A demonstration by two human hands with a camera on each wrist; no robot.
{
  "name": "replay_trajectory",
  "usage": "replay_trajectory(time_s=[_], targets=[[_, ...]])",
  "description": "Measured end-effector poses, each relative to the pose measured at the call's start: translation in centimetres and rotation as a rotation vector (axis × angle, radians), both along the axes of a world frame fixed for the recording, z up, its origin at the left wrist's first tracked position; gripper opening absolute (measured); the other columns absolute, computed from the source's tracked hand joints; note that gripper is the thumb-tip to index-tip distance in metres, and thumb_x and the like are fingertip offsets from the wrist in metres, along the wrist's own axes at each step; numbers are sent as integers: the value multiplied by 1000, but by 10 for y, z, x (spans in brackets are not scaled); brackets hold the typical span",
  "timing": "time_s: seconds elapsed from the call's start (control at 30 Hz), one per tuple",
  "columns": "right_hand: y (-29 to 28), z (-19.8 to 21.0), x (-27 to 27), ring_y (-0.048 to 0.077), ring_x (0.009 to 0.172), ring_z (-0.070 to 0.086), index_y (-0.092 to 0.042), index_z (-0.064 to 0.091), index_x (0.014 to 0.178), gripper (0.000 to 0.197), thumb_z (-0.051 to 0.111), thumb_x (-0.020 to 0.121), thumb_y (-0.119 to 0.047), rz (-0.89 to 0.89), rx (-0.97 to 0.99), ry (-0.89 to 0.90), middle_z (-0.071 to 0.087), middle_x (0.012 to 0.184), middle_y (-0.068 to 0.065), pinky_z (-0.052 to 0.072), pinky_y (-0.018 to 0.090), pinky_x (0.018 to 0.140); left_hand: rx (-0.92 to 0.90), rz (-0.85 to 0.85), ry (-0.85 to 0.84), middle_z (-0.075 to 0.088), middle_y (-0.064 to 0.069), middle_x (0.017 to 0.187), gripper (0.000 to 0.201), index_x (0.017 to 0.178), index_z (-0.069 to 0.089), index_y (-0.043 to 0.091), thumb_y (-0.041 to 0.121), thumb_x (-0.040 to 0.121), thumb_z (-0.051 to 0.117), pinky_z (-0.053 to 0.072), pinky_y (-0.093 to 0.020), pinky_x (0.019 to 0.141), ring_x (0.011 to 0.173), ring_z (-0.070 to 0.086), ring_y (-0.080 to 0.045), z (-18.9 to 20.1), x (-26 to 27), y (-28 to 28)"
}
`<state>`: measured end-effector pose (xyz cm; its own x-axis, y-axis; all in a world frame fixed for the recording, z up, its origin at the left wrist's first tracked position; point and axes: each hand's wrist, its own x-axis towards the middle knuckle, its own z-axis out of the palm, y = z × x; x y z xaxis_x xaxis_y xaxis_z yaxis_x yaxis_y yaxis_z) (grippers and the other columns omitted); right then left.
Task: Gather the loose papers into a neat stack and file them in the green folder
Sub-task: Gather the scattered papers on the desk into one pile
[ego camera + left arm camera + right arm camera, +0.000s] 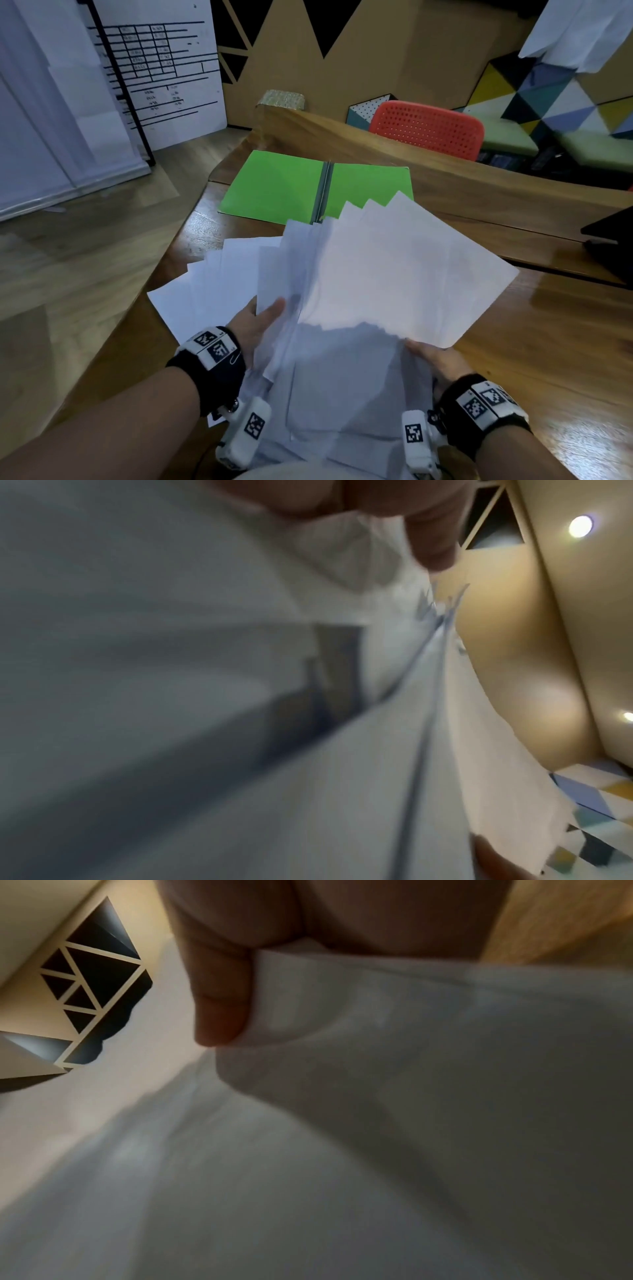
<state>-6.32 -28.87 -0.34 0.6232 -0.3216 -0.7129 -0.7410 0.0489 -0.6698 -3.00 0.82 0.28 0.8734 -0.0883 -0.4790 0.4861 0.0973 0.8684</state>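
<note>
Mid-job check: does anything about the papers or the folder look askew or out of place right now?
Yes: the papers are fanned out, corners staggered, not squared into a stack. The left hand and right hand grip them at the near edge. The green folder lies open and flat on the table, holding no sheets yet.

You see a glossy wooden worktop with a raised wooden ledge along its far side. Past the ledge stands a red perforated chair. Far left, a white board printed with black table lines leans upright. At the right edge sits a dark object, too cropped to identify.
</note>
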Motion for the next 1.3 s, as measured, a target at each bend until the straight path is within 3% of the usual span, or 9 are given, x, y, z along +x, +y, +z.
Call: replay_trajectory(time_s=[0.07,0.17,0.37,0.57,0.67,0.8,0.93,1.07,1.3], targets=[[7,7,0,43,94,65,9,67,90,38,81,69,-19,9,-5,1,70,94,26,49,56,94,79,-121,-70,67,1,107,102,116,55,24,69,28,78,46,-41,97,100,63,-20,5,-2,-8],[13,8,2,43,89,65,11,68,86,34,79,70,-17,21,58,-14,73,80,23,45,56,98,333,-252,-174,62,1,113,72,123,48,19,37,62,80,46,-33,95,105,59,-21,12,-3,-26],[-7,-16,9,40,95,66,2,71,91,102,88,9,-56,-3,-15,-78,72,98,20,49,51,95,72,-223,-200,70,1,88,58,97,63,19,30,41,78,54,-31,81,88,66,-23,21,-5,-24],[9,11,6,45,95,66,7,67,100,74,90,42,-32,14,134,-125,71,97,27,50,52,93,27,-443,-149,74,7,82,42,93,67,21,19,51,73,53,-25,78,82,68,-11,29,-6,-26],[8,11,10,39,93,65,1,61,109,89,93,31,-26,1,121,-277,70,97,21,50,48,91,111,-429,-101,75,6,89,62,100,64,22,43,44,81,53,-33,84,90,68,-14,24,-1,-21],[-5,-5,13,39,96,61,6,49,124,73,82,60,-1,-50,-42,-233,64,99,20,50,46,87,844,-73,-29,42,-13,142,91,137,37,15,63,65,65,36,-44,109,128,45,-32,10,13,-1],[-15,-25,9,45,102,61,10,51,120,107,93,34,-37,-23,-95,-78,63,110,29,49,49,91,1067,132,416,42,-23,134,94,132,27,5,56,62,64,38,-54,102,119,47,-44,-6,24,38],[-16,-21,6,47,98,62,16,56,111,53,78,70,-7,-22,-78,4,64,104,33,48,54,93,1007,-27,335,60,-11,84,47,100,52,1,36,72,67,40,-34,90,92,55,-33,-11,26,39],[-12,-28,4,38,81,61,24,57,105,41,72,73,2,-42,18,-10,65,84,27,43,58,100,1229,-267,317,44,-15,129,82,125,46,14,61,60,66,42,-42,97,116,50,-33,-10,20,12]])
